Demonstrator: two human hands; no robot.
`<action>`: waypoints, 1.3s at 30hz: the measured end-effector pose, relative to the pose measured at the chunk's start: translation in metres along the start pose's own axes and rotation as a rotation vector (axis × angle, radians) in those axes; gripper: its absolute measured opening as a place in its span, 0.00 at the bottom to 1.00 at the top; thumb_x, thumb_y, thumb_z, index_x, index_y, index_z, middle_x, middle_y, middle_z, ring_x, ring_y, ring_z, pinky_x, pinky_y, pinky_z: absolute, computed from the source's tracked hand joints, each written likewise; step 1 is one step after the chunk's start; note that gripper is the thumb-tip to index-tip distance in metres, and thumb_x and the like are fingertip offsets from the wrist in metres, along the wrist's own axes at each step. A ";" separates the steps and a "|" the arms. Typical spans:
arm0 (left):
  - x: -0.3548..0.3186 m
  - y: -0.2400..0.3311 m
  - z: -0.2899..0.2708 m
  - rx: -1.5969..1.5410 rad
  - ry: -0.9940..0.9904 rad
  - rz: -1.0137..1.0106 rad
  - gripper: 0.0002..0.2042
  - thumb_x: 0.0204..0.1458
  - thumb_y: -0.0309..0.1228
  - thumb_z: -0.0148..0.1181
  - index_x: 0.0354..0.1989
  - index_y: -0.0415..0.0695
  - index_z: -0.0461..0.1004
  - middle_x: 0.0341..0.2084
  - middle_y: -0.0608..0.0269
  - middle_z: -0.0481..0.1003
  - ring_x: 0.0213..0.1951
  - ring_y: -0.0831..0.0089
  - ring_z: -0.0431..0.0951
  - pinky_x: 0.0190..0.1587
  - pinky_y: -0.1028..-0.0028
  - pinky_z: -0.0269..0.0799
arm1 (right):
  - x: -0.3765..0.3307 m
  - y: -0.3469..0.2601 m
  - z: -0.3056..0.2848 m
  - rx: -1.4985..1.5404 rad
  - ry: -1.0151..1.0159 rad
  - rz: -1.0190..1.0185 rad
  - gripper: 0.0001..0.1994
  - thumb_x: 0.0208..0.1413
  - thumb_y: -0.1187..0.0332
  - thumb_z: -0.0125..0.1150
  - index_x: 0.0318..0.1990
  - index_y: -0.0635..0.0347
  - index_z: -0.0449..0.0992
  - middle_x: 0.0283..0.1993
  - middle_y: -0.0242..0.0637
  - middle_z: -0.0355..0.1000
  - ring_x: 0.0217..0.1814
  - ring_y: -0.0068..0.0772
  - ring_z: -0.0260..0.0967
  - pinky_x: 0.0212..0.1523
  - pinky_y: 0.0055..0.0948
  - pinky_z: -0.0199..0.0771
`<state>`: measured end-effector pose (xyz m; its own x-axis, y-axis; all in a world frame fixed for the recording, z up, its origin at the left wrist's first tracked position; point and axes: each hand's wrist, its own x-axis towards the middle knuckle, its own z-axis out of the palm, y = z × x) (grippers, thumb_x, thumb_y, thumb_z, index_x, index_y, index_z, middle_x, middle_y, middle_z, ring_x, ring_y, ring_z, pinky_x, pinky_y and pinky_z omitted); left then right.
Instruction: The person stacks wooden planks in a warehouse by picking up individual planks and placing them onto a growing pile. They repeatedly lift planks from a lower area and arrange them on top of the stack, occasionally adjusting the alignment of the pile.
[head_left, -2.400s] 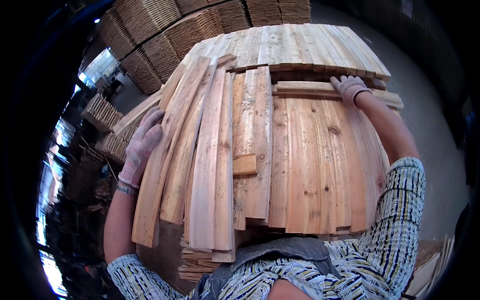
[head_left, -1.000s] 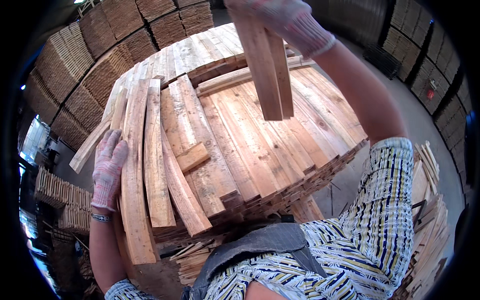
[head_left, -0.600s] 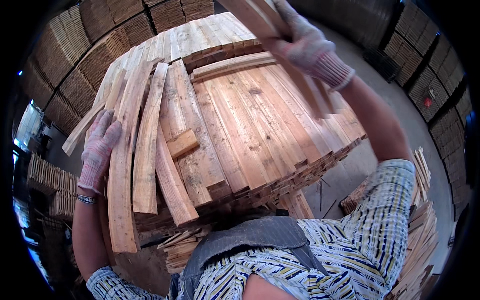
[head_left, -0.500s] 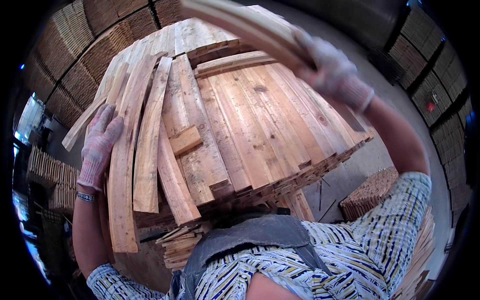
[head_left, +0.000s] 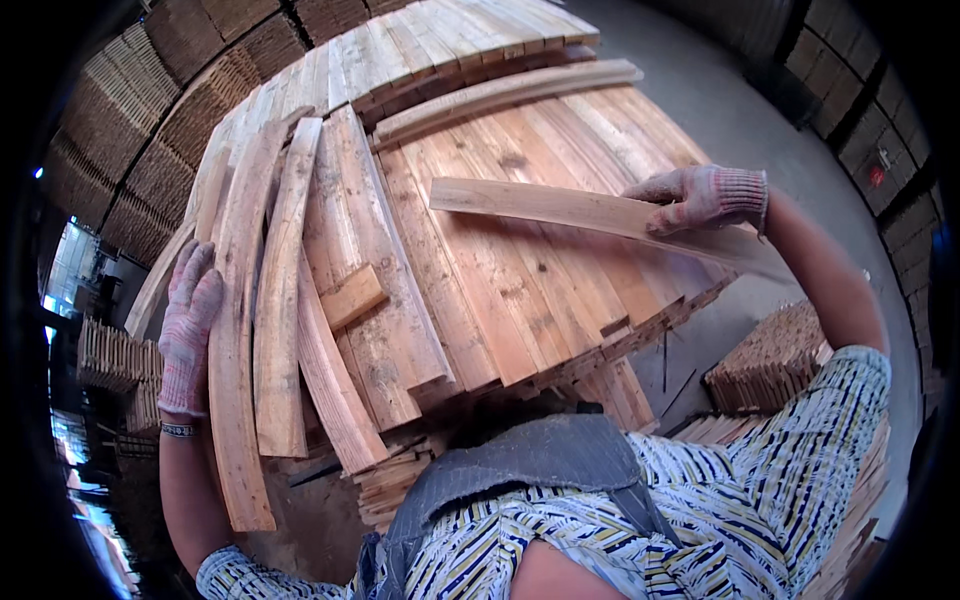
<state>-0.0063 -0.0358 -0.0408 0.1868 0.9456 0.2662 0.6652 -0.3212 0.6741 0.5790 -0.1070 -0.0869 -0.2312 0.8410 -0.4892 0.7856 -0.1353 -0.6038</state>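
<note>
In my gloved right hand [head_left: 708, 198] is a wooden board [head_left: 545, 204], its fingers closed around the right part. That board lies crosswise over the stack of planks [head_left: 500, 300]; whether it touches them I cannot tell. My gloved left hand [head_left: 188, 335] rests with straight fingers against the outer side of a long, bowed board [head_left: 240, 330] at the stack's left. Beside it are another loose board [head_left: 285, 300] and a narrower one [head_left: 335, 400], both sticking out toward me. A short wood block [head_left: 353, 297] sits on the planks to their right.
Along the far side, a wooden strip [head_left: 510, 97] lies in front of a raised layer of planks [head_left: 440, 42]. Tall lumber stacks [head_left: 180, 110] stand at the back left, others at the right. A lower wood pile [head_left: 765, 365] is on the floor at right.
My right hand has come down and toward me with the board, which was raised over the far side and now lies low across the planks. My left hand stays by the bowed board.
</note>
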 end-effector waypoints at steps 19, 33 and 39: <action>0.036 -0.084 -0.053 -0.287 -0.173 -0.050 0.36 0.57 0.44 0.60 0.67 0.32 0.57 0.64 0.50 0.62 0.66 0.64 0.62 0.70 0.66 0.53 | -0.020 -0.008 0.050 -0.660 0.384 -0.452 0.30 0.45 0.76 0.67 0.60 0.53 0.70 0.48 0.42 0.76 0.52 0.39 0.75 0.56 0.35 0.76; 0.033 -0.070 -0.022 -0.412 -0.072 -0.082 0.31 0.62 0.42 0.55 0.67 0.34 0.58 0.66 0.52 0.60 0.67 0.65 0.60 0.72 0.67 0.48 | -0.029 -0.051 0.003 -0.423 0.384 -0.251 0.30 0.45 0.65 0.73 0.57 0.58 0.70 0.44 0.40 0.75 0.45 0.34 0.75 0.47 0.32 0.77; 0.025 -0.054 -0.018 0.008 -0.034 0.032 0.22 0.62 0.36 0.55 0.61 0.38 0.69 0.63 0.55 0.64 0.66 0.65 0.61 0.70 0.70 0.52 | 0.034 -0.104 0.006 0.072 0.615 -0.234 0.35 0.57 0.36 0.58 0.53 0.63 0.74 0.32 0.34 0.74 0.32 0.23 0.73 0.34 0.23 0.75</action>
<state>-0.0505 0.0044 -0.0578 0.2325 0.9362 0.2636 0.6643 -0.3508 0.6601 0.4855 -0.0679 -0.0444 -0.0040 0.9954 0.0957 0.7089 0.0703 -0.7018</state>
